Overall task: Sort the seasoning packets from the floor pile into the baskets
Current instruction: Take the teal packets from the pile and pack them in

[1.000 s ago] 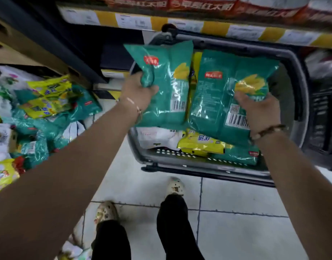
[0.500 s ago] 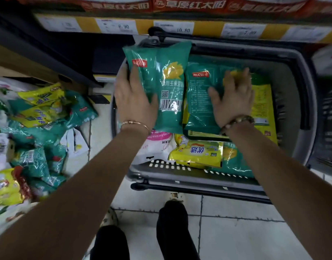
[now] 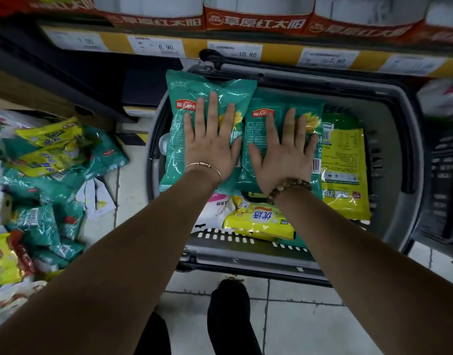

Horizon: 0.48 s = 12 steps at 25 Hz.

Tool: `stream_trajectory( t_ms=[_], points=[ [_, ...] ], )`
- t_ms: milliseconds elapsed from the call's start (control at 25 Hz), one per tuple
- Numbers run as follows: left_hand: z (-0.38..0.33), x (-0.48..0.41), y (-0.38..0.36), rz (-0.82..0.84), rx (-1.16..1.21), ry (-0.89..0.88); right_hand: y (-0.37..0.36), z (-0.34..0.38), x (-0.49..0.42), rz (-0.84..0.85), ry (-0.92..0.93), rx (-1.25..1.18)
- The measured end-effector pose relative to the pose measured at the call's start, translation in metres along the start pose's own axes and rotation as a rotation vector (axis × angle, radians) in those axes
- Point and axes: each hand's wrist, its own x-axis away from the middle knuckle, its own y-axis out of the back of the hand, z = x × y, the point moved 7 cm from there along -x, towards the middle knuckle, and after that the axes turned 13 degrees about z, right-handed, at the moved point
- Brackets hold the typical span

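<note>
Two teal seasoning packets lie side by side in the grey basket point(image 3: 396, 139). My left hand point(image 3: 210, 142) presses flat on the left teal packet point(image 3: 192, 88), fingers straight and spread. My right hand point(image 3: 284, 152) presses flat on the right teal packet point(image 3: 266, 103) in the same way. Beneath and beside them in the basket lie a large yellow packet point(image 3: 345, 170), a smaller yellow packet point(image 3: 258, 221) and a white-and-pink packet point(image 3: 215, 211). The floor pile point(image 3: 41, 180) of teal, yellow and white packets lies at the left.
A shelf edge with yellow price tags point(image 3: 245, 52) runs above the basket, with red-and-white boxes on it. A second dark basket point(image 3: 445, 190) stands at the far right. My feet point(image 3: 230, 290) stand on the pale tiled floor just in front of the grey basket.
Both hands lowered the two teal packets from mid-air into the basket, let go of their grip and now lie flat on top of them.
</note>
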Motion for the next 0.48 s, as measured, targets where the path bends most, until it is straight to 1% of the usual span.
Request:
stream_trajectory(
  t_ms=[160, 280, 360, 400, 480],
  points=[
    [-0.001, -0.004, -0.002, 0.061, -0.01, -0.017, 0.001, -0.002, -0.003, 0.007, -0.004, -0.022],
    [0.0, -0.003, 0.007, 0.142, 0.048, -0.033, 0.002, -0.003, -0.002, 0.03, 0.0, -0.015],
    [-0.001, 0.002, 0.017, 0.185, 0.144, -0.059, 0.003, -0.007, -0.004, 0.05, -0.006, -0.004],
    [0.001, 0.008, 0.024, 0.175, 0.213, -0.07, 0.005, -0.008, -0.004, 0.062, -0.011, -0.008],
    [0.015, 0.029, 0.039, 0.065, 0.417, -0.06, 0.012, -0.007, -0.001, 0.063, -0.029, -0.043]
  ],
)
